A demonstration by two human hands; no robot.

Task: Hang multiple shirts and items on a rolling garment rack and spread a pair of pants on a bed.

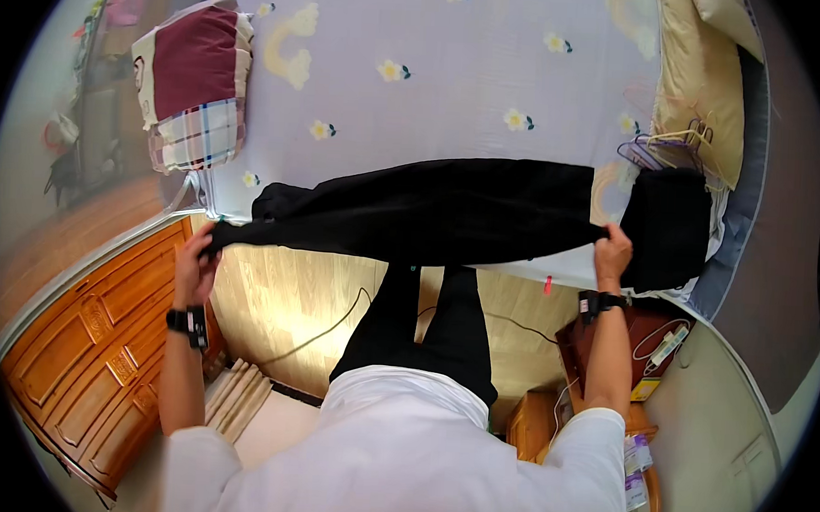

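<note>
A long black garment (426,209), which looks like trousers, stretches sideways over the near edge of the bed. My left hand (197,260) grips its narrow left end just off the mattress edge. At its right end, my right hand (613,254) pinches the near corner. The garment's far part lies on the pale flowered bed sheet (459,73). Close to my right hand, a folded black cloth item (668,229) rests on the bed, touching no part of the held garment.
Several plastic hangers (668,147) lie beyond the folded black item, beside yellow pillows (705,90). A folded maroon and plaid textile (194,82) sits at the bed's far left. A carved wooden cabinet (97,359) stands at left; a power strip (668,346) is at right.
</note>
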